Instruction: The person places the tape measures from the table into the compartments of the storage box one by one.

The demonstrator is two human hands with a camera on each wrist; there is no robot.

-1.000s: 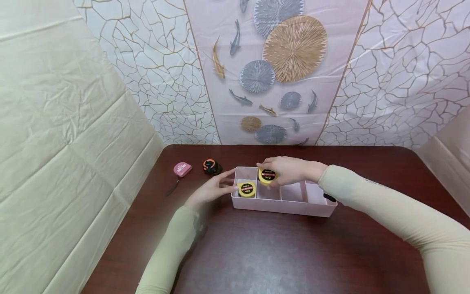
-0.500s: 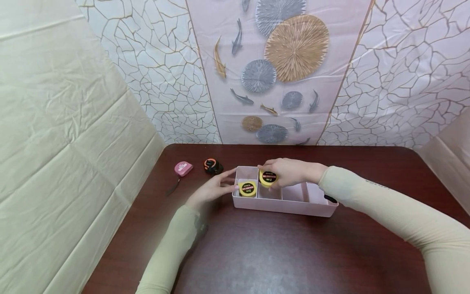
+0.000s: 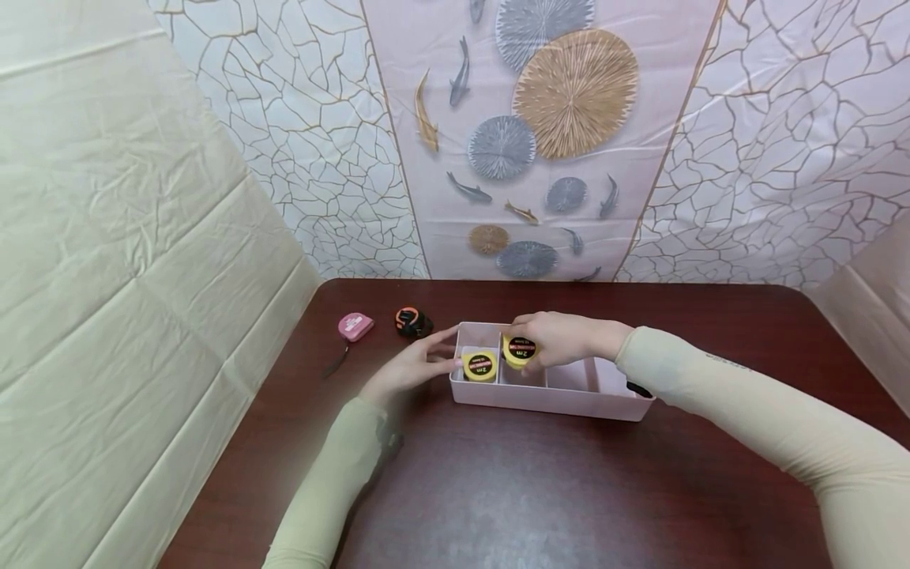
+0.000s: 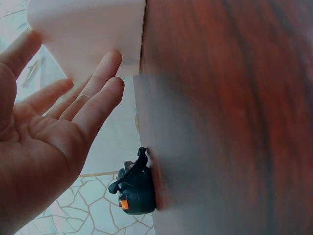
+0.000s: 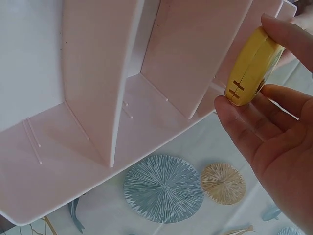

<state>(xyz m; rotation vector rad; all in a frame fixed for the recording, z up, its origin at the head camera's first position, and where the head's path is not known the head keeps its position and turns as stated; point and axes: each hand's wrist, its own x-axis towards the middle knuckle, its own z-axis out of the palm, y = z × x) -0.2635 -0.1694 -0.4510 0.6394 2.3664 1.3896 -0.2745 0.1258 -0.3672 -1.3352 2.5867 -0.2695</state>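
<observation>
Brown counter (image 3: 498, 490), right hand (image 3: 562, 336) pinching a yellow tape (image 3: 520, 350), pink box (image 3: 550, 401) under it, left hand (image 3: 407, 370) spread against the box

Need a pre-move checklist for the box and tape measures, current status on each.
1. Grip: right hand pinches a yellow tape measure: ok.
2. Alignment: that tape is at the second compartment from the left of the pink box: ok.
3. Tape resting on the compartment floor: cannot tell, the hand partly hides it.
4. Support: left hand is at the box's left end: ok; how firmly it presses, cannot tell.
5. Other yellow tape measure in the leftmost compartment: ok.
6. All tapes boxed: not ok; pink tape measure and black-orange tape measure are outside.
</observation>
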